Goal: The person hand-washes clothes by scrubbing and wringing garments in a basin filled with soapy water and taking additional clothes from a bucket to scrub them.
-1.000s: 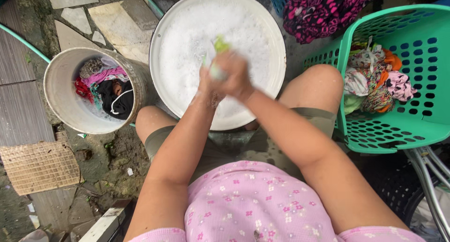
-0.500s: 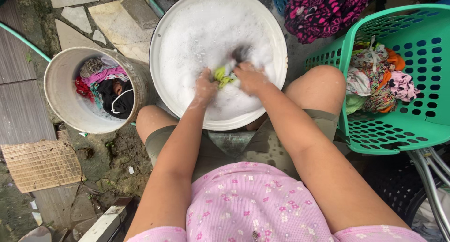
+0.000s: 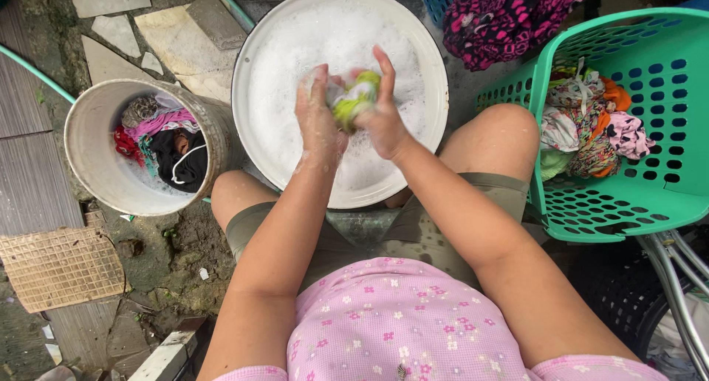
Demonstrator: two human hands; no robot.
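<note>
Now raised — cloth [image 3: 353,100] between hands [image 3: 351,119]

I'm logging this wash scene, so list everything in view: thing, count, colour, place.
basin: one, white, full of suds, centre top.
small cloth: one, yellow-green, between both hands above the suds.
bucket: one, grey, left, holding mixed clothes.
laundry basket: one, green, right, with colourful clothes.
patterned garment: one, pink and black, top right.
hose: one, green, upper left.
woven mat: one, tan, lower left.
left hand: one, soapy, on the cloth.
right hand: one, gripping the cloth.
</note>
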